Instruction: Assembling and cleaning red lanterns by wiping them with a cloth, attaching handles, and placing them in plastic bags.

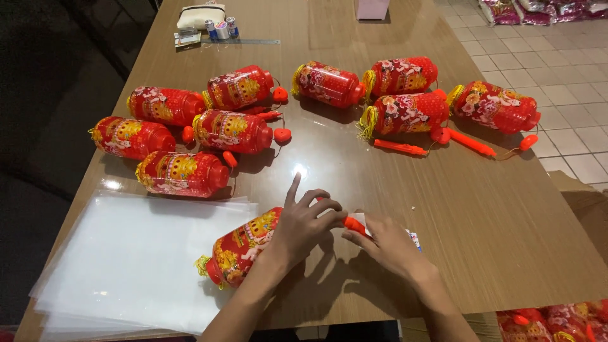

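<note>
**Handle end of the lantern under both hands**

We see the lantern (244, 246) lying on its side near the front edge of the table (494, 234), partly on the stack of clear sheets (133, 259). Its long axis runs diagonally: the tasselled gold end points down-left toward us, the other end points up-right toward the table's middle.

Left hand (303, 229): rests over the lantern's upper end, fingers curled down on it, index finger raised and free. We judge this a steadying hold, not a full grasp.

Right hand (386, 244): thumb and fingertips pinch the orange stick (353, 223) that projects from the lantern's upper end. A white slip (360, 218) lies just under or beside the stick; whether it is gripped we cannot tell.

Step in hand, as we judge it: work at the stick end, fitting or adjusting it. The next move calls for keeping the body pinned while the stick is worked along the same diagonal axis.

Ten more lanterns (228, 131) lie in two groups farther back, well apart from the hands.
</note>
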